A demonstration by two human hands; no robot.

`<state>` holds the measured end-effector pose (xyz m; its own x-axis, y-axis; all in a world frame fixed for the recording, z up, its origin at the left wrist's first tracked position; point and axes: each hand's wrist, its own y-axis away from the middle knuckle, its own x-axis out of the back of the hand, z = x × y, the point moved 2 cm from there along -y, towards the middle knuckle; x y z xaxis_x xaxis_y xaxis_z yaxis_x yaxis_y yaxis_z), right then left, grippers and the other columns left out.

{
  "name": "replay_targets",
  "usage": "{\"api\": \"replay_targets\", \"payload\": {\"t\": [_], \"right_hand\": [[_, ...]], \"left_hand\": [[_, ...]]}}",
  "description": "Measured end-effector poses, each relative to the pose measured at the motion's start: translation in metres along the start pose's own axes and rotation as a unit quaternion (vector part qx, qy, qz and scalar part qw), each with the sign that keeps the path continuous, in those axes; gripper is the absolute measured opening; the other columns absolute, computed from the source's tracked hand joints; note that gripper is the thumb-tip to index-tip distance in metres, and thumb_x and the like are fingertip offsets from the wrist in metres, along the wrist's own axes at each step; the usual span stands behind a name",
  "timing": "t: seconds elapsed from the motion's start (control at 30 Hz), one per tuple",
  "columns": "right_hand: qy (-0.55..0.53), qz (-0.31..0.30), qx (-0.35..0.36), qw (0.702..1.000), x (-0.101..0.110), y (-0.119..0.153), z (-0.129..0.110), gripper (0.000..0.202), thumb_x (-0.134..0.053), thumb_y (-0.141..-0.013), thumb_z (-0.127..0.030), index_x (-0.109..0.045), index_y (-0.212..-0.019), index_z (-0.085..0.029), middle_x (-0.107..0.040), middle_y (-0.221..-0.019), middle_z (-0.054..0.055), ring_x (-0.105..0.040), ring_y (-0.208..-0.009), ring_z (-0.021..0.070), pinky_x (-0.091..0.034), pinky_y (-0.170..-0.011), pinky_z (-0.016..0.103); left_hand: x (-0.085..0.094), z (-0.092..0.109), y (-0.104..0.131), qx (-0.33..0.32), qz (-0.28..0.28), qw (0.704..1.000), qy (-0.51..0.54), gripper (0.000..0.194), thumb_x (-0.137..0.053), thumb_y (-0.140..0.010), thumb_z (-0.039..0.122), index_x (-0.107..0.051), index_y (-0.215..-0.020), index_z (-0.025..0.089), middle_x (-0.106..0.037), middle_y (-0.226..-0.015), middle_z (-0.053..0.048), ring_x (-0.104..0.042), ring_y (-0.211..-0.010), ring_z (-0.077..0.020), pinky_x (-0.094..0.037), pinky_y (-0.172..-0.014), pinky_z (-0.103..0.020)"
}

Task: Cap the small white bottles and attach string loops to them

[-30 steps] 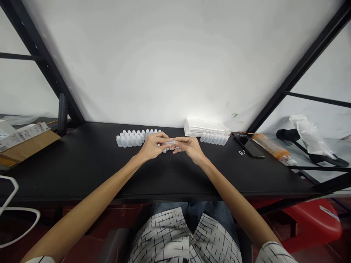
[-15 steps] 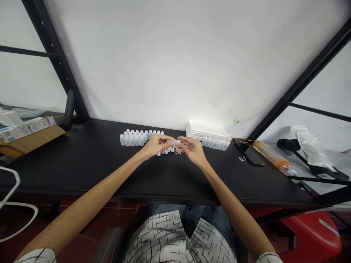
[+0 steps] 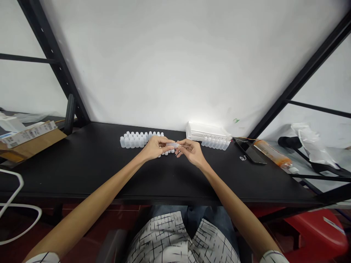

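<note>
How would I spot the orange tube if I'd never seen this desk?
Start at the black table and go to its far right end. Past the dark phone lies the orange tube, on its side. It is the only orange thing among white bottles and trays.

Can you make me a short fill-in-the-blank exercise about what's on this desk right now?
1. Both hands, left hand and right hand, hold one small ____ bottle between them.
2. The desk top is ____ in colour.
3. The stack of white trays lies on the person's ____ side.
Missing words: white; black; right
</note>
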<state>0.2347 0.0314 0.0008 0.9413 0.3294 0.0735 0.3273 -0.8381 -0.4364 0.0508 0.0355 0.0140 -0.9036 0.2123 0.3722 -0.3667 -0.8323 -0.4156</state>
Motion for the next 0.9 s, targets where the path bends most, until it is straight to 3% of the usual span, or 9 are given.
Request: {"api": "replay_targets", "payload": {"t": [0.33, 0.6, 0.77, 0.9], "right_hand": [[-0.031, 0.004, -0.034, 0.999, -0.001, 0.001, -0.001, 0.033, -0.079, -0.072, -0.043, -0.067, -0.084, -0.015, -0.065, -0.065, 0.001, -0.065, -0.061, 0.0151, -0.060, -0.057, 0.032], [-0.037, 0.017, -0.056, 0.998, -0.001, 0.000, -0.003, 0.034, -0.081, -0.070, -0.045, -0.070, -0.083, -0.015, -0.066, -0.064, 0.002, -0.065, -0.061, 0.0158, -0.061, -0.061, 0.034], [-0.005, 0.015, -0.069, 0.997, -0.002, -0.003, -0.005, 0.038, -0.078, -0.071, -0.048, -0.072, -0.087, -0.013, -0.066, -0.062, 0.002, -0.066, -0.058, 0.0154, -0.058, -0.059, 0.031], [-0.020, 0.037, -0.069, 0.997, 0.004, -0.005, -0.009, 0.050, -0.074, -0.074, -0.047, -0.066, -0.113, -0.017, -0.072, -0.083, 0.005, -0.067, -0.056, 0.0145, -0.056, -0.055, 0.029]], "left_hand": [[0.000, 0.005, 0.001, -0.075, -0.005, 0.993, -0.091, 0.023, -0.070, -0.082, 0.030, -0.079, -0.098, 0.016, -0.069, -0.077, -0.006, -0.055, -0.063, -0.0120, -0.041, -0.056, -0.024], [-0.004, 0.006, 0.002, -0.180, 0.008, 0.964, -0.195, 0.021, -0.061, -0.089, 0.028, -0.077, -0.099, 0.018, -0.069, -0.080, -0.005, -0.058, -0.066, -0.0129, -0.043, -0.060, -0.024], [-0.007, 0.006, 0.001, -0.136, -0.008, 0.940, -0.312, 0.028, -0.056, -0.091, 0.033, -0.075, -0.094, 0.014, -0.069, -0.075, -0.005, -0.055, -0.060, -0.0136, -0.040, -0.058, -0.026], [-0.003, 0.005, 0.001, -0.040, -0.022, 0.971, -0.237, 0.034, -0.052, -0.093, 0.040, -0.070, -0.109, 0.016, -0.066, -0.065, -0.001, -0.057, -0.053, -0.0135, -0.043, -0.058, -0.025]]}}
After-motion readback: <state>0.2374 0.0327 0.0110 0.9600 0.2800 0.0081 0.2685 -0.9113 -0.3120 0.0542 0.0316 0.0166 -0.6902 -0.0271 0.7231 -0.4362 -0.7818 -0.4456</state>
